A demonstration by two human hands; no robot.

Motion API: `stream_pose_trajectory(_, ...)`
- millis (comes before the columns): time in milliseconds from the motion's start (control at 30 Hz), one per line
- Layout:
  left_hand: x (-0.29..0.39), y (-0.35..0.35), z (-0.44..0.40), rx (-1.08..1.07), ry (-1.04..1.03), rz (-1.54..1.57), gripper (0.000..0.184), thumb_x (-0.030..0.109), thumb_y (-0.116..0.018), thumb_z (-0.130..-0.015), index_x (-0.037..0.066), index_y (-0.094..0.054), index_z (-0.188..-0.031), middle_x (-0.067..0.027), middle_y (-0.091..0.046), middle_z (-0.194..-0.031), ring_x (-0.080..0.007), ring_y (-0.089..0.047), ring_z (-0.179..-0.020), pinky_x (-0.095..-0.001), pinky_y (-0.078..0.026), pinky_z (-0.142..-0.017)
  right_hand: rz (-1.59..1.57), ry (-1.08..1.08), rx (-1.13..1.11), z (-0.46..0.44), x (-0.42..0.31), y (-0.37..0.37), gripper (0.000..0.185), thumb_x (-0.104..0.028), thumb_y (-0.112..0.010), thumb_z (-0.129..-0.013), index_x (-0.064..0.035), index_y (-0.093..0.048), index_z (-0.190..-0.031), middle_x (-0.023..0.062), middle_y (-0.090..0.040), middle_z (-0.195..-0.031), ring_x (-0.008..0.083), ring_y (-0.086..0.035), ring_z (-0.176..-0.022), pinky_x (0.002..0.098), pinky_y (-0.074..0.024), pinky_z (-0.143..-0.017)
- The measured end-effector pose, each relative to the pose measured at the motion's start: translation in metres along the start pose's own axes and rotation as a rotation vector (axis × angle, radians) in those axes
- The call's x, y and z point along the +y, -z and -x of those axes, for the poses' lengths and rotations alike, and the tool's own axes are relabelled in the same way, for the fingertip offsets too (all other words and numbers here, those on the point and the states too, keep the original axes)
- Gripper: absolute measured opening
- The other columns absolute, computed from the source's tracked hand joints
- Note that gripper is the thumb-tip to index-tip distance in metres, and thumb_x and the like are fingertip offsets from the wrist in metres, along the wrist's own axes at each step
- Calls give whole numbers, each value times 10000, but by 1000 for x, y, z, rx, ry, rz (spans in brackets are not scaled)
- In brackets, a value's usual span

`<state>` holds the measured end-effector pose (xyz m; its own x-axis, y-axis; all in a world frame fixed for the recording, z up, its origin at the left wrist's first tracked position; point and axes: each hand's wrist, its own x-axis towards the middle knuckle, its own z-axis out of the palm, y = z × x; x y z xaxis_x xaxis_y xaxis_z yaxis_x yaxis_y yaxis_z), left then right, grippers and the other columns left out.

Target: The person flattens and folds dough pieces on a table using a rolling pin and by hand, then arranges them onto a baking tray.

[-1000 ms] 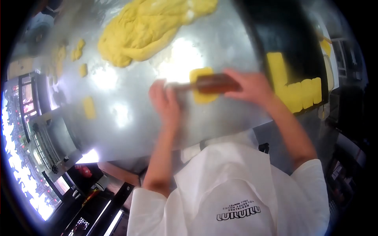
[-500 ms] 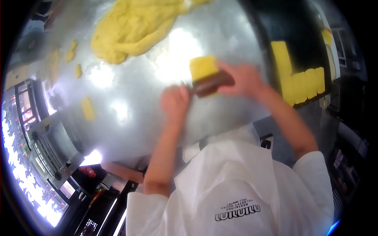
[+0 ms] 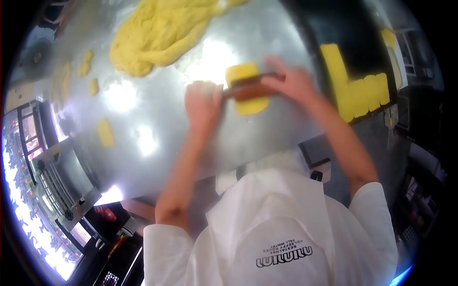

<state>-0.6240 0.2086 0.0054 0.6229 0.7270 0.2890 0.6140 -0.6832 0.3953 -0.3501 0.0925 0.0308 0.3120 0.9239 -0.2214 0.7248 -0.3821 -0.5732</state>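
A brown rolling pin (image 3: 253, 89) lies across a flat yellow dough piece (image 3: 252, 107) on the metal worktop (image 3: 191, 138). Dough shows on both sides of the pin. My left hand (image 3: 204, 105) is closed around the pin's left handle. Over its right end my right hand (image 3: 295, 85) is closed too, partly blurred, with the grip half hidden. A large yellow dough mass (image 3: 157, 35) rests farther up the worktop.
Small dough scraps (image 3: 105, 132) lie on the left of the worktop. To the right, a dark tray (image 3: 353, 28) bears flat dough pieces (image 3: 369, 97) in rows. A metal machine with a grille (image 3: 55, 190) stands at lower left.
The rolling pin has moved from the dough piece's near part up across its middle, so dough now shows on the near side. Both hands have shifted upward with it.
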Motion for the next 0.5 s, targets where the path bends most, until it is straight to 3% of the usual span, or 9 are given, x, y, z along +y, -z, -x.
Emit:
stream_pose_trajectory(33,3,7,-10,50,-68,41,438,368,-689,-982,27,-655,-1255,-229,-648,-1212,-443,-592,-1116,-512,-487,-942,-123,-42,60,-2,12,-2,711,-591,-722,-902,-215,-560,-1483,146,-759,-1017,335,-727,-963,412,-542,-890)
stream_pose_trajectory(100,10,6,-12,-1,-172,100,691,423,-723,-948,-1,-496,-1444,-246,-509,-1447,-473,-471,-1324,-528,-396,-1109,-360,-111,179,-2,43,-5,634,-540,-688,-952,-208,-562,-1477,153,-759,-1028,336,-727,-970,406,-543,-900)
stream_pose_trajectory(133,14,4,-11,-26,-219,127,831,450,-740,-931,-15,-417,-1539,-255,-440,-1564,-488,-411,-1428,-535,-351,-1192,-323,-82,257,5,49,-7,555,-480,-640,-1004,-170,-561,-1457,160,-755,-1104,355,-727,-1008,412,-544,-930)
stream_pose_trajectory(167,24,1,-5,-188,-223,149,1031,564,-772,-856,-49,-355,-1573,-259,-362,-1631,-464,-320,-1522,-535,-273,-1262,-254,-106,321,13,55,-11,554,-484,-634,-1006,-163,-558,-1451,163,-751,-1127,363,-724,-1021,412,-543,-936)
stream_pose_trajectory(233,37,-15,1,-311,-388,138,1061,635,-746,-831,-50,-381,-1555,-271,-395,-1599,-479,-355,-1487,-541,-300,-1236,-115,-154,458,27,52,-12,555,-492,-623,-1010,-148,-553,-1440,170,-742,-1174,381,-719,-1048,412,-542,-950)
stream_pose_trajectory(333,42,-35,3,-341,-398,163,1032,666,-692,-854,-44,-399,-1543,-279,-402,-1586,-481,-376,-1465,-548,-316,-1213,-157,-213,483,33,44,-13,562,-505,-611,-1010,-156,-542,-1445,174,-733,-1217,416,-706,-1073,443,-541,-961)
stream_pose_trajectory(500,62,-32,5,-294,-378,117,933,605,-650,-922,-69,-406,-1519,-280,-409,-1575,-480,-401,-1435,-544,-332,-1192,-98,-251,520,26,45,-15,573,-540,-616,-997,-164,-556,-1426,172,-735,-1217,420,-702,-1090,468,-539,-958)
